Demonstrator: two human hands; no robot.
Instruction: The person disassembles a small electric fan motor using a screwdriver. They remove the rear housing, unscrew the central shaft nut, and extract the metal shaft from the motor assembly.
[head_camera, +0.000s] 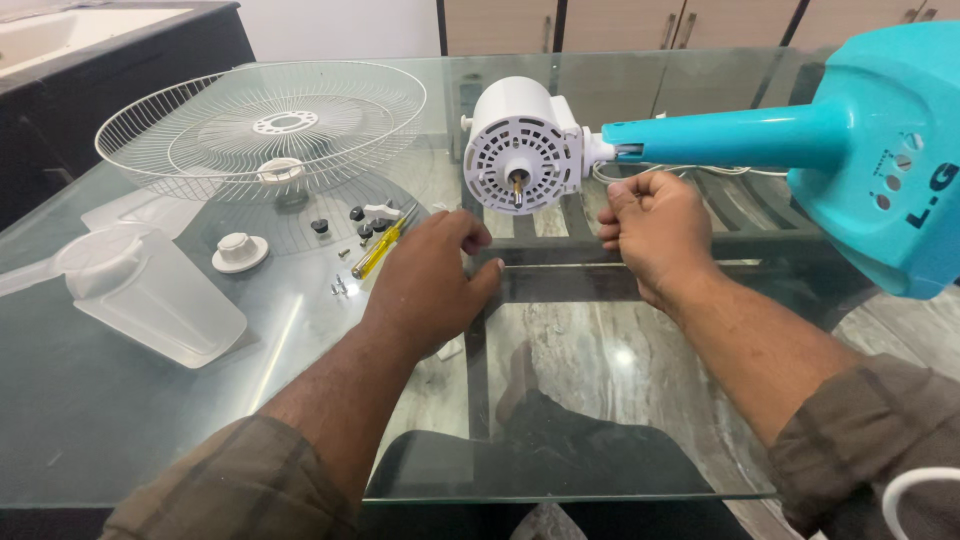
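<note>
Two hands — left hand (432, 275), right hand (655, 235) — below one white fan motor (520, 145).

A glass-topped bench (600, 420) carries the things. On it are laid a white wire fan guard (262, 128), a translucent fan blade (150, 290), a white round cap (240, 251), a yellow-handled screwdriver (380, 248), small black knobs (360, 222), loose screws (339, 287) and the teal fan body with its white motor housing (520, 145).

Far right of the head view, printed on the slanted face of the turquoise fan base (880, 150): a short bold marking (931, 197) in dark letters, tilted with the housing and close to its lower right edge. Just left of it, tiny dark legends (886, 160), too small to make out, beside a row of small round holes (893, 183).
</note>
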